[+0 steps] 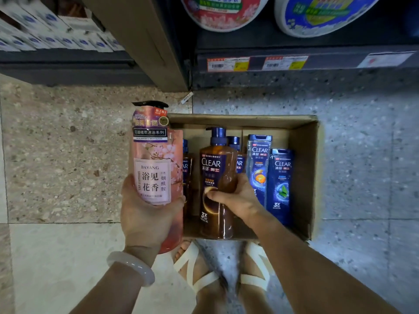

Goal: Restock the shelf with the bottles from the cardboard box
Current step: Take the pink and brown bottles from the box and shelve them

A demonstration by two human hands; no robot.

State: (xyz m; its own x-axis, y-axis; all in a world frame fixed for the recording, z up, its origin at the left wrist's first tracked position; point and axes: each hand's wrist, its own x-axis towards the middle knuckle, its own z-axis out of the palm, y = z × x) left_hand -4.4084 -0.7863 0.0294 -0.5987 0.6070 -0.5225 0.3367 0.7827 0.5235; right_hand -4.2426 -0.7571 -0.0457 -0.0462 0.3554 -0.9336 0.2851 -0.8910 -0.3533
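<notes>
Crouching over a cardboard box [303,177] on the shop floor, a person wraps the right hand [235,198] around an amber CLEAR pump bottle [215,177], fingers [238,180] curled across its middle. It lies near the box's left wall, long axis pointing pump-first toward the shelf [306,62]. The left hand [145,214] grips a pink BAYANG shower-gel bottle [156,168], held outside the box.

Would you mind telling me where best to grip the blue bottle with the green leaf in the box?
Probably around its middle, coming from above. The leaf bottle stands upright at the right of the cardboard box, close beside another blue bottle and near the wall, so its upper body and cap look easiest to reach.
</notes>
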